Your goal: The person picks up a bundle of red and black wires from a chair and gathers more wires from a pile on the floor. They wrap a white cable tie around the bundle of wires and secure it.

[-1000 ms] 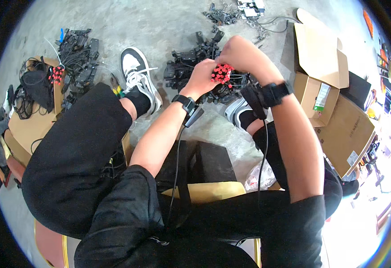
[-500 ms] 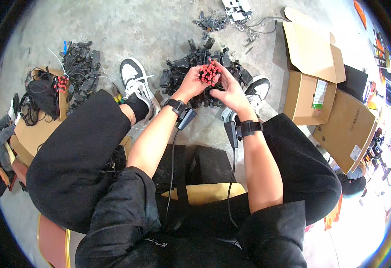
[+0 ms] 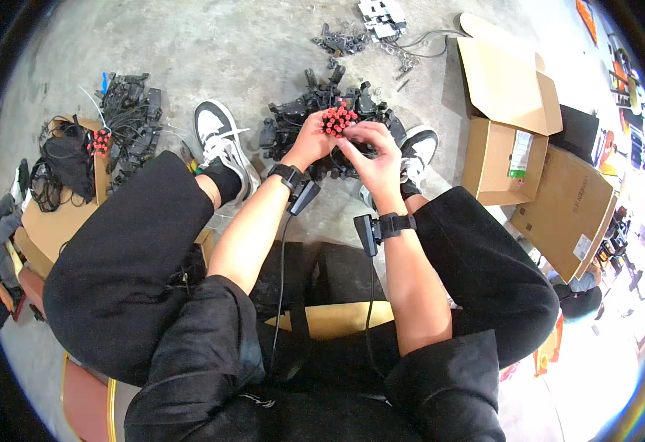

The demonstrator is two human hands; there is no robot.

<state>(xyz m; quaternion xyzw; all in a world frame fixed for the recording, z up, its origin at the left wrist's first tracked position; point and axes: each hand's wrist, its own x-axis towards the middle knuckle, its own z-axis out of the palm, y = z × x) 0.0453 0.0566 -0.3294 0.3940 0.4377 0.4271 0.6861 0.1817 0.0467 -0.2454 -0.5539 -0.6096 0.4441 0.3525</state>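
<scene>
My left hand [image 3: 311, 140] grips a bundle of red-capped pieces [image 3: 338, 118], held up between my knees. My right hand [image 3: 372, 153] is close against the same bundle, its fingertips pinching at the red tips from the right. Both wrists wear black bands with small devices and hanging cables. Just beyond the hands lies a heap of black plastic parts [image 3: 315, 110] on the concrete floor, between my two black-and-white shoes [image 3: 219, 136].
An open cardboard box [image 3: 507, 147] and a flat one [image 3: 569, 210] stand to the right. At the left, a cardboard tray [image 3: 50, 221] holds black cables and another red bundle [image 3: 100, 140], beside more black parts [image 3: 131, 110]. Small scattered parts [image 3: 352, 40] lie farther off.
My right arm has drawn back from the far right and bent in, bringing its hand beside the bundle. The view has tilted so the hands sit more centrally.
</scene>
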